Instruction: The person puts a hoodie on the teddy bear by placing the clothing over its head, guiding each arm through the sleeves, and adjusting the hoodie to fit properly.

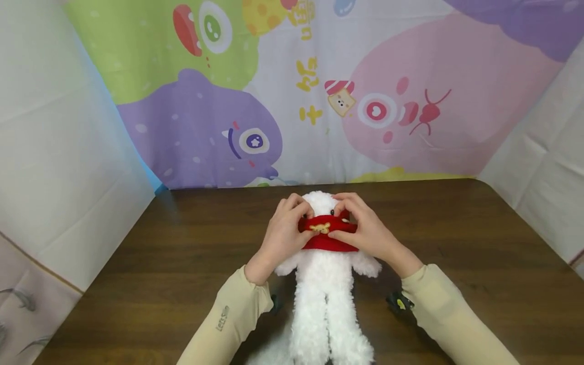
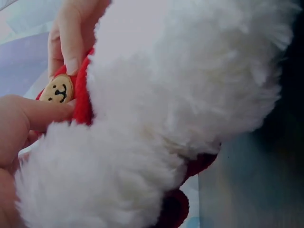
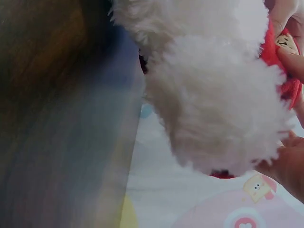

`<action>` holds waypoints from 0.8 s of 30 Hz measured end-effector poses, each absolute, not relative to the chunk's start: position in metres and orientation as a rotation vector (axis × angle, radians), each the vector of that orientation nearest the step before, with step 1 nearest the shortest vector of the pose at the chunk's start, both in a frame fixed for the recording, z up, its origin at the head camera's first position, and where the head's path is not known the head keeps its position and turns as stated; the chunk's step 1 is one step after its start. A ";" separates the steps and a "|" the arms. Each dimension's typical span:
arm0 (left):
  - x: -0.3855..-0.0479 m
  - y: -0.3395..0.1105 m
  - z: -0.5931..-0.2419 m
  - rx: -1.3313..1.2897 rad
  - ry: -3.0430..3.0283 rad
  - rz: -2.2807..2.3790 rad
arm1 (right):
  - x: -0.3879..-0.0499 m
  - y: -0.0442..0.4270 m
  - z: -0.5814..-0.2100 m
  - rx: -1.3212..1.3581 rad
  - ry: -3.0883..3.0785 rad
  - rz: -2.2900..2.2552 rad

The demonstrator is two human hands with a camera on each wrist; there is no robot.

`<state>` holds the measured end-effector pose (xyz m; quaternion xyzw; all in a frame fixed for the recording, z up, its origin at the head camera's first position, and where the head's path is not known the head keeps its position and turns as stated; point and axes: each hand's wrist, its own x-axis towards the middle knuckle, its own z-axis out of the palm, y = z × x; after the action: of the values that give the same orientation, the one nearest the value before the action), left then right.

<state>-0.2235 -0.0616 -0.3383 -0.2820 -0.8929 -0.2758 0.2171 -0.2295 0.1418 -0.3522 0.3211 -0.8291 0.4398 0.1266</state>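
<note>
A white fluffy plush toy lies on its back on the table, legs toward the camera. Across its lower face and neck is a red cloth with a tan bear patch. My left hand pinches the cloth's left part, thumb by the patch. On the other side my right hand pinches the cloth between thumb and curled fingers. The left wrist view shows the patch between fingers of both hands; in the right wrist view white fur hides much of the cloth.
The brown wooden table reaches back to a cartoon-printed curtain, with pale cloth walls at both sides. Grey-white fluff lies beside the plush's lower left leg. Small dark devices sit at both wrists.
</note>
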 end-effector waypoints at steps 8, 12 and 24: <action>-0.224 -0.057 -0.347 -0.707 -2.398 -0.783 | -0.229 0.140 -0.352 0.901 -2.415 1.266; -0.224 -0.056 -0.351 -0.694 -2.366 -0.797 | -0.230 0.140 -0.356 0.909 -2.431 1.237; -0.222 -0.053 -0.352 -0.663 -2.407 -0.727 | -0.228 0.137 -0.357 0.952 -2.414 1.162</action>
<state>-0.2216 -0.0534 -0.3524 -0.2456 -0.8919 -0.2694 0.2676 -0.2283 0.1374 -0.3567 0.3310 -0.8396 0.4043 0.1488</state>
